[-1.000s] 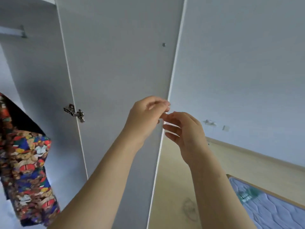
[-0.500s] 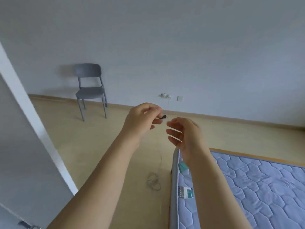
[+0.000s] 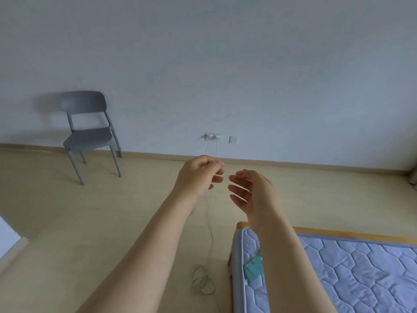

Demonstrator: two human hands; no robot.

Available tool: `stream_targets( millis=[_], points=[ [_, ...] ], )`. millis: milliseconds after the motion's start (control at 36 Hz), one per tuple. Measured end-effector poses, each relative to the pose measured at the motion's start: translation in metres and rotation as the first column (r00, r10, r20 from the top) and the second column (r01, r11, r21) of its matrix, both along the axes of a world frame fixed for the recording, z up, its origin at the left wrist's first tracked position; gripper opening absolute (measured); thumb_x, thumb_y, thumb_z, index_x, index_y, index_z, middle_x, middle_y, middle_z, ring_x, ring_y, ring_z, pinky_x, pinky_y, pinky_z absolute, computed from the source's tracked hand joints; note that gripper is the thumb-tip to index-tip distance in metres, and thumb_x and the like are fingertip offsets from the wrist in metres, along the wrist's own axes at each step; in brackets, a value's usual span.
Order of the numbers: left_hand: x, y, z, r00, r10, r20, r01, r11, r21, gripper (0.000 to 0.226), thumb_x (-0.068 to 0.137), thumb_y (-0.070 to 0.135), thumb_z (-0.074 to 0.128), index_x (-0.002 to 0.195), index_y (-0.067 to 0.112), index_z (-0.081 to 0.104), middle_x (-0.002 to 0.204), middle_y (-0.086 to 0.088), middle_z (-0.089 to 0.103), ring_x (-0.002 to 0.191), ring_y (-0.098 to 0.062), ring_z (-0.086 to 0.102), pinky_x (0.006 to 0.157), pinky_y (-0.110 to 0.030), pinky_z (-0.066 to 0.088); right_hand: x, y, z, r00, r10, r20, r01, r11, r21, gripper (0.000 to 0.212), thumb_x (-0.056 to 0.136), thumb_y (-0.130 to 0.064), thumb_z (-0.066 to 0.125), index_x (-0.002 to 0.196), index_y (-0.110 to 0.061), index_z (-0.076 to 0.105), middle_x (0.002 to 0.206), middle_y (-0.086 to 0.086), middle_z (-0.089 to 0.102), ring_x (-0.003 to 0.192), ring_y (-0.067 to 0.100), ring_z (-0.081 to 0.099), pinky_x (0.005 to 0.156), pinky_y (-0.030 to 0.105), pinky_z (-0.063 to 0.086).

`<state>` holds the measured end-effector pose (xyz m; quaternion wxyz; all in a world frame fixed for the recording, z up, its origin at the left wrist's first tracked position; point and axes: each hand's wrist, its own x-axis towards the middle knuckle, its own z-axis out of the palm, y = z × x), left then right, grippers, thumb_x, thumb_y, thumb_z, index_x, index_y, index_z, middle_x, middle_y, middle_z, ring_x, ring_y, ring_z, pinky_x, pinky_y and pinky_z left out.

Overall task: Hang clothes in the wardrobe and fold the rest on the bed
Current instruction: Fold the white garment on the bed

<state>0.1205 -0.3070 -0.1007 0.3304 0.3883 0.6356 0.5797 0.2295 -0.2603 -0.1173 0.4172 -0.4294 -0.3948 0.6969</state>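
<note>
Nearest to us, two bare forearms rise from the bottom edge to the middle of the frame. The left hand [image 3: 198,175] has its fingers curled, with the thumb pressed against the fingertips. We cannot see anything between them. The right hand [image 3: 252,193] is just beside it but apart. Its fingers are loose and a little bent, the palm turns toward the left hand, and it holds nothing.

In the lower right corner lies the bed [image 3: 349,274], a bare quilted mattress with a green label [image 3: 253,267] on its side. A thin cable [image 3: 203,282] lies in a loose coil on the floor just left of the bed and runs up toward the wall. At the lower left edge we see a piece of a white panel [image 3: 8,238]. We cannot say if it is the wardrobe.

Farther away, at the middle left, a grey chair [image 3: 89,136] stands against the wall. A socket [image 3: 211,136] and a white wall plate [image 3: 233,139] sit low on the wall, above the hands.

We count two hands, one bed, one chair, one cable, one socket, one plate and no clothes at all. The clothes are out of view. We judge they will be light, soft and floppy, so it is best to take them at the shoulders or the collar. The flat mattress should serve well for folding.
</note>
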Motion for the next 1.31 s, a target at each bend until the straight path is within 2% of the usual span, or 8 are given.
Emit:
stream_targets(
  millis=[194, 361, 583, 806, 889, 1056, 1167, 1306],
  points=[
    [-0.045, 0.056, -0.015, 0.997, 0.065, 0.028, -0.064, 0.997, -0.044, 0.02, 0.091, 0.016, 0.053, 0.074, 0.022, 0.064, 0.078, 0.003, 0.067, 0.073, -0.013, 0.066, 0.076, -0.032, 0.05, -0.043, 0.055, -0.016, 0.999, 0.032, -0.01, -0.032, 0.999, -0.033, 0.019, 0.09, -0.011, 0.049, 0.074, -0.014, 0.058, 0.076, 0.003, 0.067, 0.068, 0.018, 0.06, 0.065, 0.028, 0.047],
    [-0.07, 0.098, -0.026, 0.997, 0.066, 0.041, -0.062, 0.993, -0.1, 0.018, 0.092, 0.018, 0.053, 0.079, 0.022, 0.065, 0.083, 0.002, 0.069, 0.076, -0.014, 0.067, 0.079, -0.033, 0.052, -0.073, 0.101, -0.024, 1.0, 0.03, 0.0, -0.029, 0.996, -0.082, 0.018, 0.09, -0.011, 0.048, 0.075, -0.014, 0.058, 0.076, 0.002, 0.066, 0.067, 0.017, 0.06, 0.064, 0.027, 0.046],
    [-0.115, 0.185, -0.04, 0.994, 0.096, 0.057, -0.088, 0.988, -0.126, 0.02, 0.092, 0.017, 0.052, 0.076, 0.021, 0.064, 0.08, 0.002, 0.068, 0.075, -0.013, 0.066, 0.078, -0.032, 0.051, -0.115, 0.189, -0.039, 0.998, 0.058, -0.007, -0.059, 0.993, -0.1, 0.017, 0.089, -0.012, 0.051, 0.074, -0.014, 0.059, 0.075, 0.002, 0.067, 0.068, 0.018, 0.06, 0.063, 0.027, 0.046],
    [-0.138, 0.337, -0.037, 0.999, -0.034, -0.005, 0.033, 0.984, -0.173, 0.02, 0.093, 0.017, 0.049, 0.079, 0.019, 0.063, 0.082, 0.001, 0.068, 0.072, -0.012, 0.065, 0.073, -0.028, 0.049, -0.131, 0.333, -0.039, 0.998, -0.056, -0.043, 0.051, 0.992, -0.113, 0.021, 0.091, -0.012, 0.047, 0.073, -0.014, 0.057, 0.074, 0.002, 0.066, 0.067, 0.016, 0.06, 0.065, 0.027, 0.045],
    [-0.143, 0.388, -0.033, 0.997, -0.078, -0.015, 0.074, 0.982, -0.175, 0.019, 0.094, 0.018, 0.049, 0.082, 0.019, 0.065, 0.083, 0.002, 0.069, 0.072, -0.01, 0.065, 0.077, -0.03, 0.051, -0.137, 0.384, -0.033, 0.993, -0.1, -0.057, 0.093, 0.99, -0.109, 0.02, 0.092, -0.016, 0.048, 0.075, -0.015, 0.057, 0.077, 0.001, 0.066, 0.068, 0.015, 0.059, 0.064, 0.026, 0.045],
    [-0.155, 0.477, -0.037, 0.988, -0.153, 0.028, 0.156, 0.971, -0.181, 0.019, 0.092, 0.017, 0.051, 0.08, 0.017, 0.065, 0.078, 0.003, 0.067, 0.071, -0.012, 0.065, 0.073, -0.029, 0.049, -0.147, 0.456, -0.036, 0.989, -0.147, -0.037, 0.141, 0.983, -0.117, 0.02, 0.093, -0.016, 0.049, 0.074, -0.014, 0.057, 0.075, 0.002, 0.066, 0.068, 0.017, 0.059, 0.064, 0.027, 0.045],
    [-0.153, 0.543, -0.045, 0.965, -0.26, 0.045, 0.264, 0.945, -0.192, 0.019, 0.092, 0.015, 0.05, 0.08, 0.017, 0.065, 0.078, 0.003, 0.066, 0.074, -0.014, 0.066, 0.071, -0.027, 0.047, -0.14, 0.508, -0.047, 0.968, -0.25, -0.004, 0.247, 0.958, -0.143, 0.019, 0.093, -0.014, 0.047, 0.077, -0.015, 0.057, 0.076, 0.002, 0.066, 0.068, 0.017, 0.059, 0.062, 0.027, 0.045],
    [-0.145, 0.633, -0.051, 0.906, -0.423, 0.01, 0.417, 0.888, -0.193, 0.019, 0.094, 0.018, 0.048, 0.084, 0.017, 0.065, 0.087, -0.001, 0.067, 0.08, -0.014, 0.067, 0.077, -0.029, 0.05, -0.129, 0.582, -0.052, 0.908, -0.418, 0.004, 0.415, 0.9, -0.136, 0.018, 0.092, -0.015, 0.048, 0.076, -0.015, 0.058, 0.076, 0.002, 0.066, 0.069, 0.017, 0.06, 0.063, 0.027, 0.046]
  ],
)
